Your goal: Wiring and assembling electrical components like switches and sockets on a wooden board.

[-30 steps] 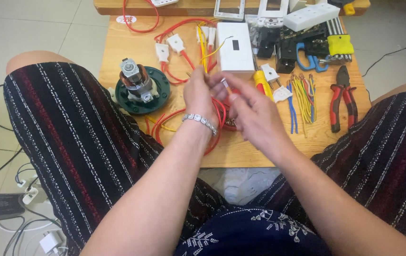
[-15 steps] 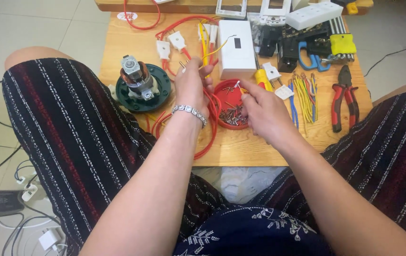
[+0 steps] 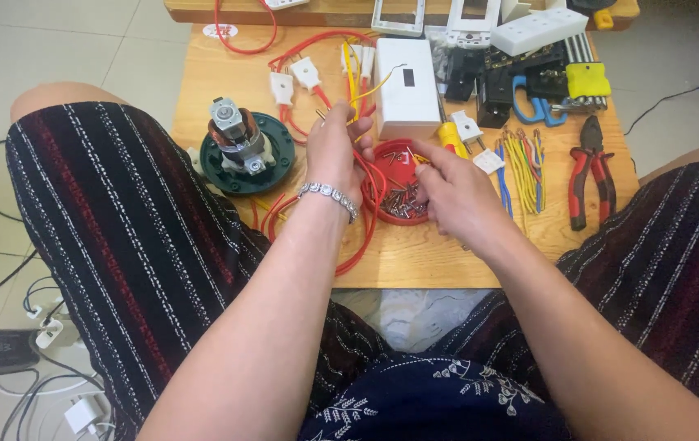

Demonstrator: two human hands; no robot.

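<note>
Since the earlier frame, right hand (image 3: 456,192) has dropped into the red screw dish (image 3: 398,184) mid-counter, fingers pinching, contents unclear; left hand (image 3: 337,151) grips red wire (image 3: 366,237). Wiring looks unfinished.

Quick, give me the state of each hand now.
Left hand: closed on red and yellow wires.
Right hand: fingertips in the red dish of screws; grip cannot be told.

Even soft daylight falling across my wooden table (image 3: 202,90), faint shadows pooling under my forearms, no glare showing, focus holding sharp, frame edges bending slightly outward
</note>
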